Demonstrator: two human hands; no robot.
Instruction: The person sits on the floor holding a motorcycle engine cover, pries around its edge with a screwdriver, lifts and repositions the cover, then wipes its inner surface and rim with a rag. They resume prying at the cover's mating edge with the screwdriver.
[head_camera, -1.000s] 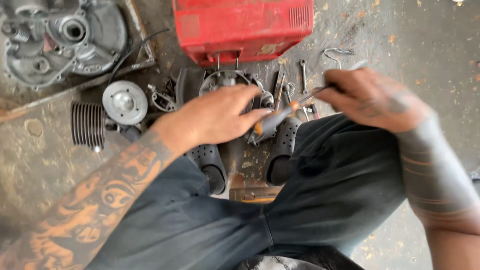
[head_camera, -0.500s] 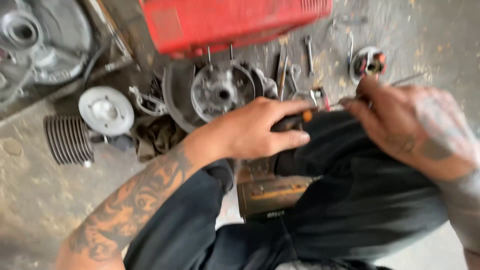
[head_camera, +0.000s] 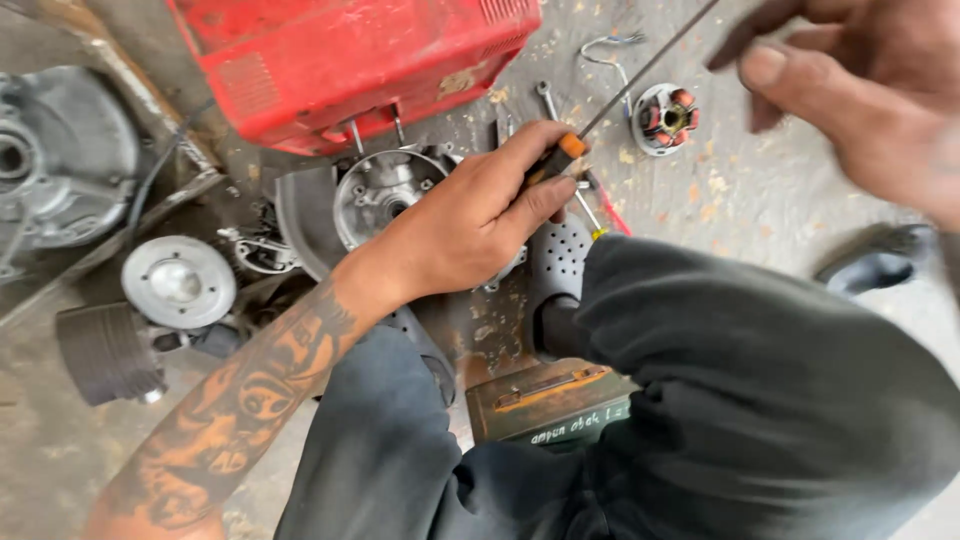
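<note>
Head view, looking down past the knees to a concrete floor (head_camera: 760, 200). The left hand (head_camera: 470, 225), on a tattooed forearm, is closed around the black-and-orange handle of a long screwdriver (head_camera: 560, 157); the thumb lies along the handle and the fingers wrap it from the far side. The thin steel shaft runs up and away from this hand toward the upper right, passing just below the right hand (head_camera: 860, 90). The right hand is blurred at the top right corner, its fingers loosely curled and part open, with nothing gripped; whether a fingertip touches the shaft cannot be told.

Directly beneath the left hand lies a round grey metal engine casing (head_camera: 385, 190), partly covered by the knuckles. Beyond the hand sits a red sheet-metal engine housing (head_camera: 350, 60). To the left of the wrist rest a silver disc-shaped pulley (head_camera: 178, 282) and a dark finned cylinder (head_camera: 105, 350). Past the screwdriver tip, between the two hands, lies a small round stator with copper-red coils (head_camera: 667, 118). Nearer the body, below the left hand, an olive-green metal box (head_camera: 545, 400) stands between the dark-trousered legs.
</note>
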